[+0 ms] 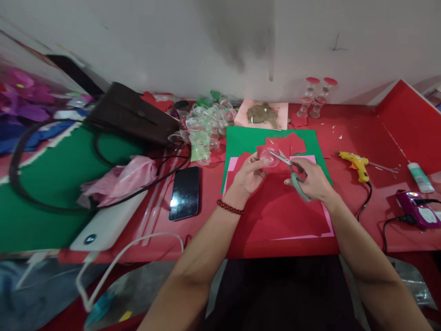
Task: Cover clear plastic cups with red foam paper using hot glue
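Observation:
My left hand (251, 174) pinches a small clear plastic cup (269, 158) with red paper against it. In my right hand (312, 178) is a pair of scissors (296, 183) with grey-green handles, fingers through the loops. The blades point left and reach the cup's rim, at the red paper's edge. I cannot tell whether the blades are cutting. Under both hands lie red paper sheets (285, 207), over a pink sheet and a green sheet (237, 135). Red paper scraps (296, 143) rest just beyond the cup.
Clear plastic cups (206, 122) are heaped back left, near a brown bag (134, 115). A phone (185, 193) lies left of the paper. To the right are a yellow glue gun (358, 165), a glue bottle (421, 178) and a purple corded device (418, 209). Two cup stacks (320, 99) stand behind.

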The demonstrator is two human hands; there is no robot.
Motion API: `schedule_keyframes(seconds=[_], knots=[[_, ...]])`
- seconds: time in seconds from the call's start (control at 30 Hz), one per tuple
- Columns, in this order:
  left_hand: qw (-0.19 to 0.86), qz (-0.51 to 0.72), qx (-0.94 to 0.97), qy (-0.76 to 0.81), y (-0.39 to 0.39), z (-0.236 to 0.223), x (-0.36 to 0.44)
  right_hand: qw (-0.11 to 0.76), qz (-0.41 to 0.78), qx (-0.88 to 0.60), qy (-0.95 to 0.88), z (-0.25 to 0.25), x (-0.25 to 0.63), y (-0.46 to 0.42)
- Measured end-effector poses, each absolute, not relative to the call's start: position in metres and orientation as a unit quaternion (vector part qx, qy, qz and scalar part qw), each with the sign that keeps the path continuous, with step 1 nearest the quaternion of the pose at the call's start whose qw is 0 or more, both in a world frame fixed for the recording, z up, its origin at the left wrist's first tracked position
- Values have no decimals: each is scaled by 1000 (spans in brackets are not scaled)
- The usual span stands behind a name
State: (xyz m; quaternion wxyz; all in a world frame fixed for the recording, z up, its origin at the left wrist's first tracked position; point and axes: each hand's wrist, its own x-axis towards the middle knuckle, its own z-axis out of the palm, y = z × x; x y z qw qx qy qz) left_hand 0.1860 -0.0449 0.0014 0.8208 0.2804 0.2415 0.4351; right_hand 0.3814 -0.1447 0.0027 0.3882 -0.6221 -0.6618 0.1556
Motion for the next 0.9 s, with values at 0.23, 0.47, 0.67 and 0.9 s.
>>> schedule_keyframes(seconds=[0.23,0.47,0.67,0.9], knots=[[824,433,277,239,-43,0,186,421,351,-581,-602,10,379,-139],[818,433,262,272,-39,-4,187,446,577,-504,-463,9,373,-138],[816,431,255,289,-39,-5,188,459,589,-499,-440,9,371,-139],[815,431,272,276,-36,-6,186,448,574,-513,-456,12,373,-139]])
